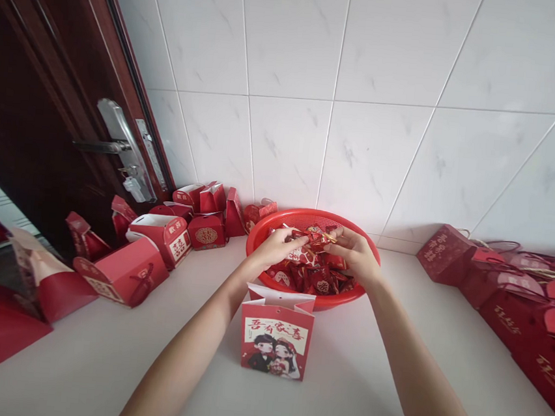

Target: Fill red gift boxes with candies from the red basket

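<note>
Beyond where a dark door (42, 48) stands at far left, red boxes (208, 233) sit on the table (201, 384). The left hand (276, 248) is over wrapped sweets (322, 284), its grip unclear. A red paper bag (274, 342) stands upright before the red basket (335, 300) holding the sweets. The right hand (357, 253) bends thumb and fingers at them; whether pinching, I cannot tell. Red bags (507, 321) line the right.

Front bag (275, 338): 吾有家…喜 | left box (166, 240): 歡喜, 囍 | right bags (506, 325): gold script unclear
</note>
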The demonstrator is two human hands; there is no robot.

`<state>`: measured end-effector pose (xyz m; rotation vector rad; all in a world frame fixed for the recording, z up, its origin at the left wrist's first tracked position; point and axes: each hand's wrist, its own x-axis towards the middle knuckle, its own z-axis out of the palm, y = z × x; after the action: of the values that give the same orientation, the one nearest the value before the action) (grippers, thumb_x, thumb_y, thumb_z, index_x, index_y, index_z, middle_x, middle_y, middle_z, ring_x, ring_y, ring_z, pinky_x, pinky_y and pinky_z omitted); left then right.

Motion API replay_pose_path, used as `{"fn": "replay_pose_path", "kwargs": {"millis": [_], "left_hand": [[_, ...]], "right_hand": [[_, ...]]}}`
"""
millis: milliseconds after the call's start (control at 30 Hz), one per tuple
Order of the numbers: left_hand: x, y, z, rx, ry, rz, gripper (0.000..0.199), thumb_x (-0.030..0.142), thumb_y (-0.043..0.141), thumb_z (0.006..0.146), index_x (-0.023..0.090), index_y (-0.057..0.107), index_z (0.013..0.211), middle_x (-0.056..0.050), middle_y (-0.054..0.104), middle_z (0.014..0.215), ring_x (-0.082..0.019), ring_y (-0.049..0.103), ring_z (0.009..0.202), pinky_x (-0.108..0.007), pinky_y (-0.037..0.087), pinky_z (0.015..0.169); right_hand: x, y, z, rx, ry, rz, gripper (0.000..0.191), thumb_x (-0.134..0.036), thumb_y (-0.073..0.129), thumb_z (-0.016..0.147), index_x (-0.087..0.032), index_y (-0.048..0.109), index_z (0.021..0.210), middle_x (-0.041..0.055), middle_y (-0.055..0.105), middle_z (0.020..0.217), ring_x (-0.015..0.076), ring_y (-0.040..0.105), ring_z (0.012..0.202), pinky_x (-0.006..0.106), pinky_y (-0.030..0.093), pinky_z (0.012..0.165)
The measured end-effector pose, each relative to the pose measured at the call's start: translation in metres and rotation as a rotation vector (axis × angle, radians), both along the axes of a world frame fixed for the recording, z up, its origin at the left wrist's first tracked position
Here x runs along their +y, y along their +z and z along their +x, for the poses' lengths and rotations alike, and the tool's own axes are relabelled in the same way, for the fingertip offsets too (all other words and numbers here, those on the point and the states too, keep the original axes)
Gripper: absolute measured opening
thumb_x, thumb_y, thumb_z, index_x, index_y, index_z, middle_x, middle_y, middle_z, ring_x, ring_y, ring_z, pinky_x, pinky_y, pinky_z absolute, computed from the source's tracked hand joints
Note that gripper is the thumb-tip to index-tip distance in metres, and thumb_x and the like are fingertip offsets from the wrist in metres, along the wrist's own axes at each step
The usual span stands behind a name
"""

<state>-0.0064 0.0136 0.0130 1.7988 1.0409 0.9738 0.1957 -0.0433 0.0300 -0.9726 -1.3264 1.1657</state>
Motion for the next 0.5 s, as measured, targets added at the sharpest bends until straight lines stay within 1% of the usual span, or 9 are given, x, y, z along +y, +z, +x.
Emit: {"fn": "replay_pose_path", "kwargs": {"millis": [133, 233, 333, 500], "left_hand": [[0.0008, -0.0008, -0.0008, -0.003, 0.005, -0.009, 0.039, 0.052, 0.066, 0.084, 0.016, 0.068, 0.097, -0.006, 0.073, 0.097, -0.022, 0.066, 0.091, -0.030, 0.049, 0.077], [0.0028, -0.0030, -0.0022, 0.010, 0.030, -0.005, 0.040, 0.051, 0.065, 0.085, 0.015, 0.069, 0.101, -0.008, 0.072, 0.102, -0.023, 0.066, 0.094, -0.031, 0.048, 0.080], [0.0049, -0.0058, -0.0029, 0.016, 0.056, -0.005, 0.040, 0.049, 0.065, 0.085, 0.014, 0.069, 0.104, -0.009, 0.072, 0.107, -0.023, 0.067, 0.096, -0.032, 0.049, 0.083], [0.0016, -0.0062, -0.0018, 0.078, 0.113, -0.016, 0.033, 0.041, 0.064, 0.087, 0.015, 0.070, 0.107, -0.011, 0.072, 0.117, -0.026, 0.067, 0.109, -0.034, 0.050, 0.092]], "right_hand": [[-0.0021, 0.0046, -0.0004, 0.061, -0.139, -0.137, 0.031, -0.035, 0.077, 0.061, -0.023, 0.055, 0.080, 0.0027, 0.071, 0.083, 0.0201, 0.067, 0.072, 0.027, 0.046, 0.057], [0.0002, 0.0046, -0.0003, 0.047, -0.219, -0.177, 0.026, -0.035, 0.070, 0.061, -0.023, 0.055, 0.079, 0.0023, 0.070, 0.080, 0.0183, 0.064, 0.067, 0.026, 0.044, 0.053], [0.0014, 0.0030, -0.0005, 0.018, -0.231, -0.179, 0.022, -0.035, 0.068, 0.062, -0.022, 0.061, 0.079, 0.0040, 0.071, 0.080, 0.0190, 0.064, 0.068, 0.027, 0.045, 0.053], [-0.0012, -0.0023, -0.0018, 0.006, -0.250, -0.199, 0.021, -0.039, 0.071, 0.062, -0.022, 0.062, 0.071, 0.0022, 0.066, 0.068, 0.0201, 0.064, 0.063, 0.030, 0.047, 0.054]]}}
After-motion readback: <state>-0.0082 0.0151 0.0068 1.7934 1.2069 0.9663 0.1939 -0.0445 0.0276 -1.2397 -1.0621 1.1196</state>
